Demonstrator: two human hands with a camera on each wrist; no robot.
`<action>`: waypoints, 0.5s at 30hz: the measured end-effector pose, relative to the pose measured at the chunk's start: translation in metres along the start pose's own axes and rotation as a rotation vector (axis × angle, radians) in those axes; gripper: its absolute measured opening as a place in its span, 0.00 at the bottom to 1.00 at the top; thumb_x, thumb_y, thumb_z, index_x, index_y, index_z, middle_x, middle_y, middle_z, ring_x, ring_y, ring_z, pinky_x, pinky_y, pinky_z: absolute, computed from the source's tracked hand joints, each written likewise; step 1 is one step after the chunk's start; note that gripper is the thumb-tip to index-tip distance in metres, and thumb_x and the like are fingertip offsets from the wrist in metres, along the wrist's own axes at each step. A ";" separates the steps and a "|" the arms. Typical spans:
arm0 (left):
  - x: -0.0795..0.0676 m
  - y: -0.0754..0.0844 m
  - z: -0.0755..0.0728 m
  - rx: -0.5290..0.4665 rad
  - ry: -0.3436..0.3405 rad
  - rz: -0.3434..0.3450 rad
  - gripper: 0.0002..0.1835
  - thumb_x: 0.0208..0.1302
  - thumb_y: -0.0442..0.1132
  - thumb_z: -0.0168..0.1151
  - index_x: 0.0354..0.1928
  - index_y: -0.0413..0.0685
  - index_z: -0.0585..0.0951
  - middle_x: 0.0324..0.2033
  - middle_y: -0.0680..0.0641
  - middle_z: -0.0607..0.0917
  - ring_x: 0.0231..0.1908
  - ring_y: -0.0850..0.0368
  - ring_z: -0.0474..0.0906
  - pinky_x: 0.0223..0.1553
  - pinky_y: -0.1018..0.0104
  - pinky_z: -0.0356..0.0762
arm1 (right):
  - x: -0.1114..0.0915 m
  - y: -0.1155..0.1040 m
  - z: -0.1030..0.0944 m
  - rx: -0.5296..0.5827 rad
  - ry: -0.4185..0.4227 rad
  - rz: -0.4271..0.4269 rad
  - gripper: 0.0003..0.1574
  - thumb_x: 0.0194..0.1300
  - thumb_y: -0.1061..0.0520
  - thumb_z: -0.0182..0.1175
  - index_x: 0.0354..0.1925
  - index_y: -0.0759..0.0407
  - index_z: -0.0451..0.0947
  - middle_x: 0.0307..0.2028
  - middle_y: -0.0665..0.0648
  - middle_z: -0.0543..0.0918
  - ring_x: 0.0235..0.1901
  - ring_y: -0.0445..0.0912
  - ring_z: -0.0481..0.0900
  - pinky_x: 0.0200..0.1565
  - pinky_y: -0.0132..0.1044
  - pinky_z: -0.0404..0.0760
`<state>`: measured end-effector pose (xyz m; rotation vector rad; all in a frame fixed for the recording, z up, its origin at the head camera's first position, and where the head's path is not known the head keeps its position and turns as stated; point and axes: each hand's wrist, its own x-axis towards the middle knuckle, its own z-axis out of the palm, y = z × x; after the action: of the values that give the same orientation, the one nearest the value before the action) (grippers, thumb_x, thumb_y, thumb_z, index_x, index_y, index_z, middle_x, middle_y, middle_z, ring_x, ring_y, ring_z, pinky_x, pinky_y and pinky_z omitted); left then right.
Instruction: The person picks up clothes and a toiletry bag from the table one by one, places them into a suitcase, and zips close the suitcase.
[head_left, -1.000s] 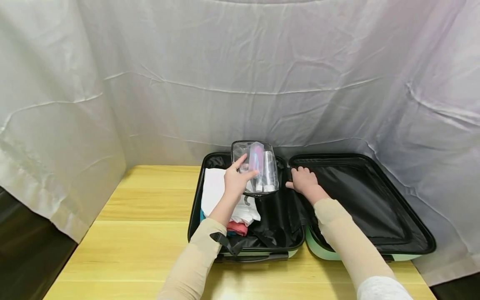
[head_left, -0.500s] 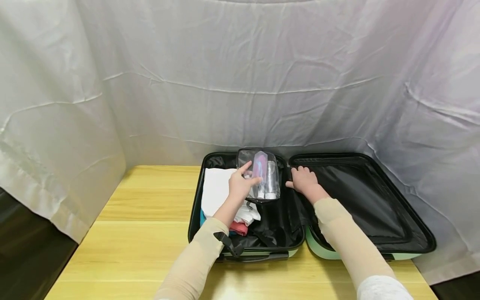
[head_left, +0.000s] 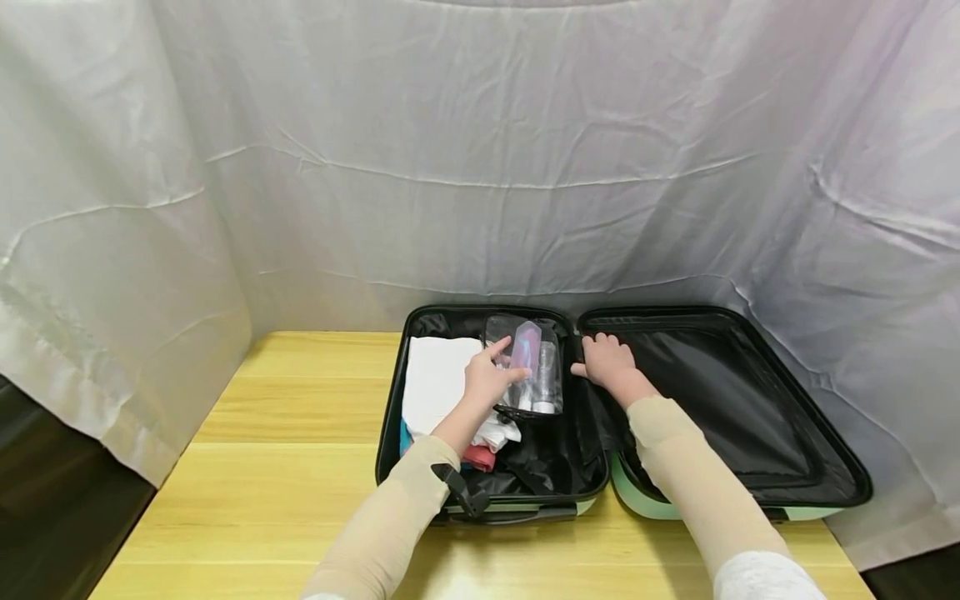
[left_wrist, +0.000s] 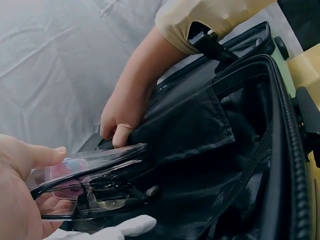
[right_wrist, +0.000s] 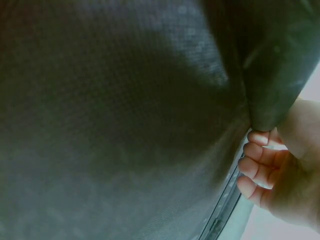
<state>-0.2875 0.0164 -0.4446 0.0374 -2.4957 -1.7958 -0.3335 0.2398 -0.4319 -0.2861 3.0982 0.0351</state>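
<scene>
My left hand (head_left: 486, 377) grips a clear toiletry bag (head_left: 550, 385) with black trim by its left side. Inside the bag are a purple-pink pack (head_left: 527, 348) and a bottle with a white cap. The bag is tilted within the left half of an open suitcase (head_left: 390, 417), beside a folded white garment (head_left: 433, 367). Whether its underside touches the lining cannot be seen. At the suitcase hinge, my right hand (head_left: 607, 362) holds the edge of a black fabric flap (right_wrist: 125, 125), its fingers curled in the right wrist view.
Red cloth (head_left: 478, 457) and a bit of blue cloth lie under the white garment. The suitcase's right half (head_left: 750, 417) lies open, black-lined. A wooden table (head_left: 300, 467) bears the suitcase, and a pale curtain (head_left: 480, 167) hangs behind.
My left hand has lowered the toiletry bag, moving it slightly right and nearer, from above the suitcase's back rim down into the left half. The right hand has stayed in place.
</scene>
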 end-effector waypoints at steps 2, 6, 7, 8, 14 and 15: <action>0.001 -0.002 0.000 0.017 -0.005 0.006 0.37 0.49 0.42 0.77 0.64 0.57 0.76 0.45 0.44 0.86 0.35 0.55 0.79 0.34 0.68 0.76 | 0.000 0.000 0.000 -0.001 -0.002 0.001 0.40 0.68 0.41 0.58 0.63 0.70 0.67 0.58 0.75 0.71 0.57 0.69 0.70 0.54 0.63 0.73; 0.001 -0.003 0.001 0.009 -0.041 -0.015 0.37 0.51 0.41 0.76 0.65 0.57 0.75 0.44 0.44 0.86 0.26 0.59 0.81 0.29 0.71 0.78 | 0.000 0.000 0.001 0.000 -0.015 0.005 0.40 0.69 0.41 0.57 0.64 0.70 0.66 0.58 0.75 0.71 0.58 0.69 0.69 0.55 0.62 0.73; 0.001 -0.003 0.001 0.008 -0.050 -0.021 0.37 0.51 0.41 0.76 0.66 0.57 0.75 0.44 0.44 0.85 0.25 0.60 0.81 0.28 0.71 0.78 | 0.001 0.000 0.001 0.001 -0.019 0.005 0.41 0.69 0.41 0.57 0.64 0.70 0.66 0.59 0.75 0.71 0.58 0.69 0.69 0.55 0.62 0.72; 0.001 -0.003 0.001 0.002 -0.061 -0.028 0.37 0.51 0.40 0.76 0.66 0.57 0.75 0.44 0.44 0.85 0.23 0.60 0.81 0.27 0.72 0.79 | 0.001 0.000 0.001 0.004 -0.022 0.007 0.41 0.69 0.40 0.57 0.64 0.70 0.66 0.59 0.75 0.71 0.58 0.69 0.69 0.55 0.62 0.72; -0.001 -0.003 0.002 -0.052 -0.143 -0.076 0.37 0.54 0.37 0.73 0.68 0.53 0.72 0.45 0.41 0.84 0.26 0.58 0.80 0.29 0.71 0.81 | 0.000 0.000 0.000 0.013 -0.019 0.009 0.41 0.68 0.41 0.58 0.64 0.70 0.66 0.59 0.75 0.71 0.58 0.69 0.69 0.56 0.63 0.72; -0.001 -0.004 0.002 -0.058 -0.157 -0.087 0.37 0.54 0.37 0.73 0.68 0.53 0.72 0.45 0.41 0.83 0.27 0.56 0.81 0.30 0.71 0.81 | 0.000 -0.001 0.000 0.011 -0.019 0.009 0.41 0.68 0.41 0.57 0.64 0.70 0.66 0.59 0.75 0.71 0.58 0.69 0.69 0.56 0.63 0.72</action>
<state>-0.2866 0.0169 -0.4486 0.0021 -2.5815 -1.9775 -0.3335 0.2392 -0.4320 -0.2701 3.0794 0.0212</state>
